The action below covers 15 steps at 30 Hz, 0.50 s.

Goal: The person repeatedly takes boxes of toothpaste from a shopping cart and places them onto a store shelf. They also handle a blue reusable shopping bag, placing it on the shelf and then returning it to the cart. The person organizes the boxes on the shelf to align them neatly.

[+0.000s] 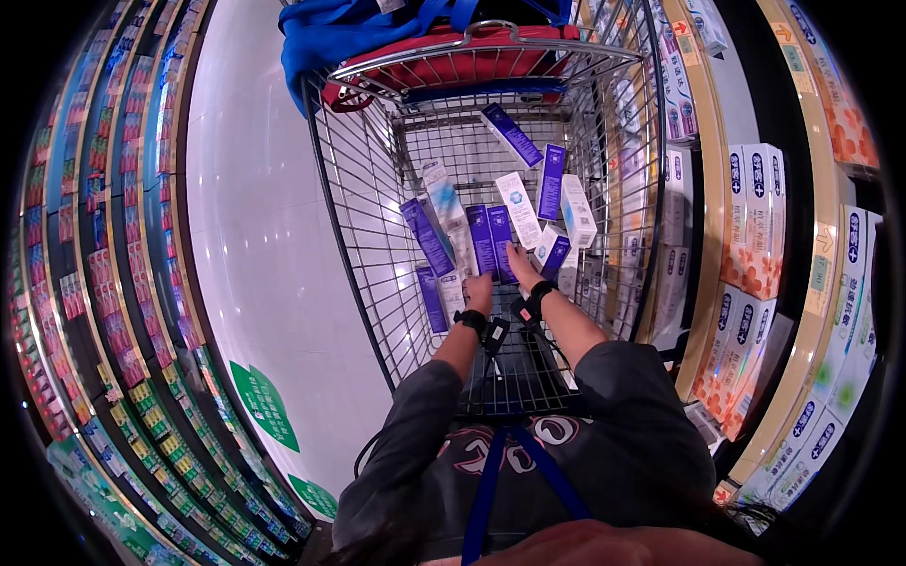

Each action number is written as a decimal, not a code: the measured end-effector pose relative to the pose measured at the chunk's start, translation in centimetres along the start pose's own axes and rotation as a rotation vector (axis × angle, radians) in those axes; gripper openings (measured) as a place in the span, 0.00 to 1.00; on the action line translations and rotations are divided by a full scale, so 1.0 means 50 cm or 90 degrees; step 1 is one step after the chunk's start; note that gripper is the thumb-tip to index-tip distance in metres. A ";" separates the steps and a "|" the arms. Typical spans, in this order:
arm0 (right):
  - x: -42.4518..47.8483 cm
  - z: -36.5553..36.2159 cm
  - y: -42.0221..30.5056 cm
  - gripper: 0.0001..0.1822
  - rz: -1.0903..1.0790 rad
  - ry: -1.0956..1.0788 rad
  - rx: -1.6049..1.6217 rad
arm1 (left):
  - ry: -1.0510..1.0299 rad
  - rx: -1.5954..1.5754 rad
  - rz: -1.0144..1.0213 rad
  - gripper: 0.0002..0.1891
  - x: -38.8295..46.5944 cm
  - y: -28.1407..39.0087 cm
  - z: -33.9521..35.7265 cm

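A wire shopping cart [354, 283] stands before me with several long cartons inside. My left hand [479, 291] and my right hand [522, 267] reach into it, on either side of two upright purple cartons [490, 240] lying side by side. The fingers of both hands are at the cartons' near ends; the grip is partly hidden. Left of them lie more purple cartons [427, 237] and a white-and-blue carton [444, 194]. To the right are a white carton [518, 211], another purple carton [551, 182] and a white carton with a printed code [578, 212]. One purple carton [511, 134] lies farther off, tilted.
Blue fabric [347, 32] and a red bag [481, 56] rest at the cart's far end. Shelves of boxed goods [754, 219] stand close on the right. Across the pale aisle floor [262, 212], stocked shelves [127, 283] run along the left.
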State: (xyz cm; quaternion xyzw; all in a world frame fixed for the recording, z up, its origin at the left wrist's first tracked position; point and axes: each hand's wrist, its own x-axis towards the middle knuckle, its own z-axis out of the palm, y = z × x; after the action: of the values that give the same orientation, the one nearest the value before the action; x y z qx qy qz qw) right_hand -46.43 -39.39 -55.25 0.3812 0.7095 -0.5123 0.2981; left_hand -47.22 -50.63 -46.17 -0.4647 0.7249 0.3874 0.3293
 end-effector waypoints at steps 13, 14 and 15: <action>-0.104 -0.056 -0.119 0.21 0.085 -0.246 0.467 | -0.033 -0.094 0.060 0.38 0.029 0.018 0.022; -0.110 -0.065 -0.117 0.21 0.070 -0.289 0.468 | 0.025 -0.066 0.066 0.37 0.013 0.017 0.021; -0.140 -0.075 -0.145 0.21 0.056 -0.335 0.469 | -0.017 -0.068 0.083 0.37 0.027 0.019 0.011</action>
State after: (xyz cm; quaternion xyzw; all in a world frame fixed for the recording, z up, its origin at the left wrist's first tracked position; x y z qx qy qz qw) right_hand -48.97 -38.77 -44.84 0.3484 0.3635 -0.7969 0.3339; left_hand -48.52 -50.48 -47.33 -0.4282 0.7277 0.4522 0.2875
